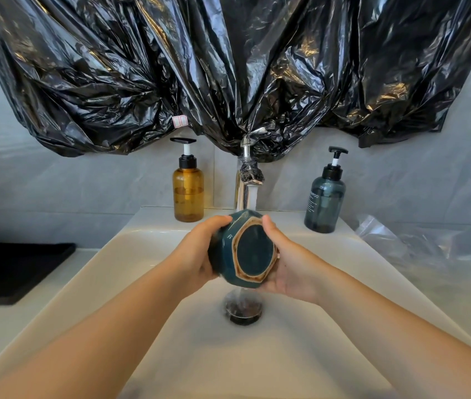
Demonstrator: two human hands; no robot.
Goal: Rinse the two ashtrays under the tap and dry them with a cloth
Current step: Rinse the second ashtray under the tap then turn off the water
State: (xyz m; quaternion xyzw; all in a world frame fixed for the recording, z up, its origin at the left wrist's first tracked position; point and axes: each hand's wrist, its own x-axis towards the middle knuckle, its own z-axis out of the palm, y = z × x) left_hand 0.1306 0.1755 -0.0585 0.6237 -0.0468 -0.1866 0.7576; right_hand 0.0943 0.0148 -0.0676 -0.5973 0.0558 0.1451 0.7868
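Teal ashtray [253, 250]: held over the sink [142, 283], base toward the camera, upper edge meeting the stream from the tap [247, 182]. Left hand [199, 254] and right hand [289, 263] curl round opposite sides. Step judged: rinsing; drying not yet begun. Next move likely calls for turning the wet piece securely. Clearance: open basin below; amber bottle [188, 191] and blue-grey bottle [325, 203] flank the tap behind.
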